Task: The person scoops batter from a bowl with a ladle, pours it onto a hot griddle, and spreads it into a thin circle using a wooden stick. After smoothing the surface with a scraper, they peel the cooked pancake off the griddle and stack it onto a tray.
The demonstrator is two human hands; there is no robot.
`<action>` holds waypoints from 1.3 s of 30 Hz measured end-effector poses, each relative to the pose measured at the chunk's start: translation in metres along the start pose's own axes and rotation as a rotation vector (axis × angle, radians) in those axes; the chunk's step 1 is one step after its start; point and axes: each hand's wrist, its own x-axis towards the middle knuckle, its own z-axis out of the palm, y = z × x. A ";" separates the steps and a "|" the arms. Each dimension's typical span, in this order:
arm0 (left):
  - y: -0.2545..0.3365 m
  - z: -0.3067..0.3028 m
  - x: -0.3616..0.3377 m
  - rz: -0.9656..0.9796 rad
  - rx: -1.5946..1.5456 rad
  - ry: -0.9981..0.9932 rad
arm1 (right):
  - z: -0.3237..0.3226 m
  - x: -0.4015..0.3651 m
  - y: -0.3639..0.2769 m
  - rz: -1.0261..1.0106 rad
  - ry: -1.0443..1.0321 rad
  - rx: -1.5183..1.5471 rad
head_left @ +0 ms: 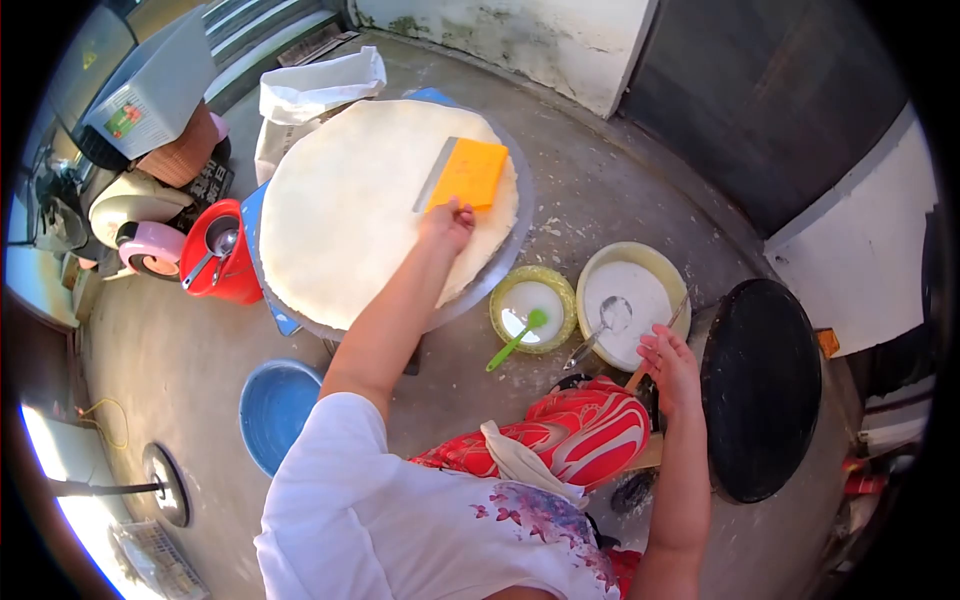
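A large round sheet of pale dough (350,200) lies flat on a round metal plate (524,200). Over its right side, my left hand (452,224) grips the near edge of an orange dough scraper (474,172) with a grey blade along its left. My right hand (670,364) is closed around a thin stick-like tool (636,379), whose kind I cannot make out, beside a cream bowl of white powder (672,262). A metal spoon (614,316) rests in that bowl. Left of it, a green brush (520,335) leans in a yellow-green bowl (567,290) holding pale liquid.
A black round pan (762,390) stands at the right. A blue basin (275,415) sits on the floor at lower left. Beyond it are a red bucket (232,275) with a ladle, a pink-and-white appliance (150,245), and a white sack (320,88) behind the dough.
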 end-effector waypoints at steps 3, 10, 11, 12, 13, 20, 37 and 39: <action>0.003 -0.010 0.004 -0.040 -0.022 -0.011 | -0.052 0.004 0.038 0.094 0.127 -0.030; -0.022 -0.028 -0.083 0.179 0.199 -0.158 | -0.134 0.037 0.176 0.298 0.290 -0.335; -0.033 -0.024 -0.106 0.281 0.295 -0.112 | -0.137 0.043 0.195 0.300 0.327 -0.440; -0.045 -0.026 -0.124 0.286 0.404 -0.157 | -0.128 0.043 0.199 0.326 0.360 -0.412; -0.057 -0.029 -0.138 0.297 0.512 -0.204 | -0.114 0.045 0.200 0.350 0.389 -0.382; -0.118 -0.061 -0.145 0.011 0.883 -0.275 | -0.094 0.063 0.203 0.425 0.335 0.278; -0.172 -0.090 -0.116 -0.149 1.058 -0.268 | -0.258 -0.018 0.041 -0.198 0.649 -1.471; -0.174 -0.092 -0.114 -0.137 1.085 -0.266 | -0.280 -0.027 0.044 0.050 1.153 -0.726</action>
